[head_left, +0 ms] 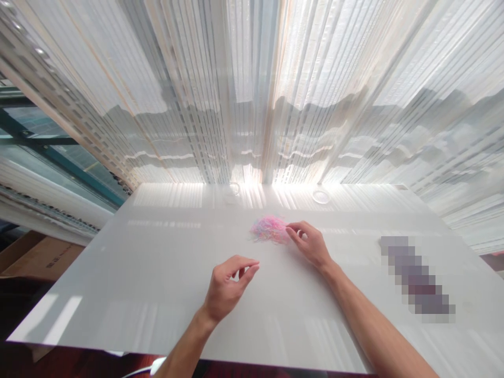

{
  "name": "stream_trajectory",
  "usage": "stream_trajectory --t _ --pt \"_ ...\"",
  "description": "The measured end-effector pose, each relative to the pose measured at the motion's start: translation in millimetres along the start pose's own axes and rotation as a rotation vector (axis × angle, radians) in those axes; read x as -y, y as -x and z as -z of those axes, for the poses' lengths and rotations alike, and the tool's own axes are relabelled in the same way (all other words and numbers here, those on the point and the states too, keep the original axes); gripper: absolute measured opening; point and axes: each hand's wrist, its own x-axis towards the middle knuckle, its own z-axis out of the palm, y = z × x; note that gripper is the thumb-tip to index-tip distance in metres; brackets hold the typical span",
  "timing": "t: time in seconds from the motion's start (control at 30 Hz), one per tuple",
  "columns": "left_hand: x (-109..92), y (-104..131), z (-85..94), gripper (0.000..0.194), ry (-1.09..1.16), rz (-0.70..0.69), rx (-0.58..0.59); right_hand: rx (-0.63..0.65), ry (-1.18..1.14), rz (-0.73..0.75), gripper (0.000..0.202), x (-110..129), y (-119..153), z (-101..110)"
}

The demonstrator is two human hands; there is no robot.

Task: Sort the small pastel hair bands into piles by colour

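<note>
On the white tabletop [157, 294], the right hand [312, 244], beside pastel shreds [269, 229], and left hand [225, 289] pinch nearly closed; any hold is unclear.

Curtain [244, 126]: we see bright backlight, glare at its foot.
Desk [157, 294]: pale light stripes.
Patch [417, 278]: pixelated, unreadable to us.
Edges: stretched.
</note>
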Motion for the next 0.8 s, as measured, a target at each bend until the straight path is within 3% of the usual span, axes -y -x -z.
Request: stream_trajectory --t 0.1,0.27,0.37,0.53,0.67,0.8 --pt "-6 1 3.8 0.011 0.025 -0.094 0.011 0.007 -0.003 0.028 0.031 27 7 4" --pt "-17 -1 11.8 0.016 0.016 -0.207 0.057 0.262 -0.122 0.211 0.015 83 44 12" --pt "-22 -1 12.9 0.016 -0.024 -0.263 0.092 0.279 -0.177 0.202 0.012 103 65 11" --pt "-25 2 9.7 0.015 -0.040 -0.310 0.154 0.212 -0.229 0.034 0.019 112 82 0" --pt "-25 6 11.0 0.017 0.017 -0.241 0.166 0.164 -0.319 -0.072 0.021 113 90 -9" --pt "-26 9 13.4 0.015 0.090 -0.166 0.152 0.118 -0.353 -0.080 0.019 111 98 -14"
